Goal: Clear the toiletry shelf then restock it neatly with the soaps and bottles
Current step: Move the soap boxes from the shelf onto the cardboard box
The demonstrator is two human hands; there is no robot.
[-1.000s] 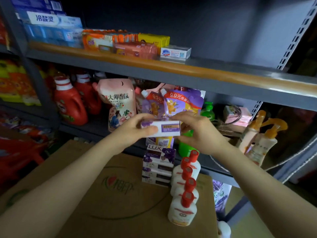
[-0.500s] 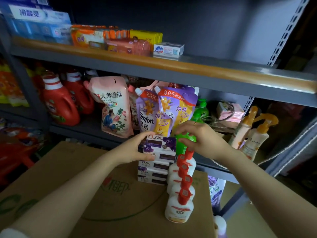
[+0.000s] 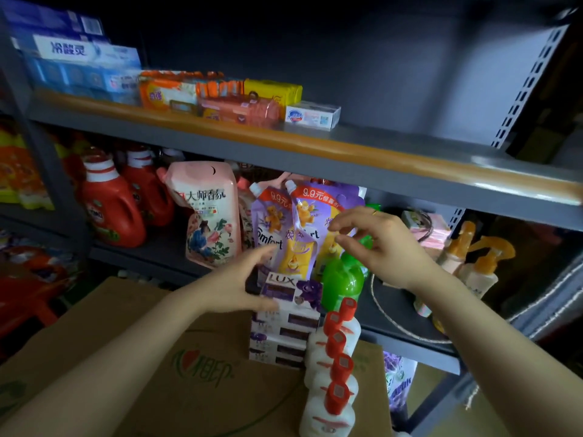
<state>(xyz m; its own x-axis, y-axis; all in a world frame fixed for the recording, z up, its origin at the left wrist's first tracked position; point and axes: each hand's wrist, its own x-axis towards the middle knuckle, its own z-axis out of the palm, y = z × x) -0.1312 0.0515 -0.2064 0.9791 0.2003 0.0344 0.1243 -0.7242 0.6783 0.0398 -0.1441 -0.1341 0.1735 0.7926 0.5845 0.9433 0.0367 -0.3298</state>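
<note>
both hands hover released: left hand (image 3: 239,279) beside lux soap stack (image 3: 285,323), right hand (image 3: 375,244) above.

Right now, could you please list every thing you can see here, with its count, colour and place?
soap boxes: stack, purple and white, on the cardboard box
small bottles: row, white with red caps, right of the stack
cardboard box: one, brown, foreground
green bottle: one, middle shelf
refill pouches: purple, plus one pink, middle shelf
detergent jugs: red, left
spray bottles: orange-topped, right
soap bars: orange, yellow, white, top shelf
left hand: open, at the stack
right hand: open, above the green bottle
</note>
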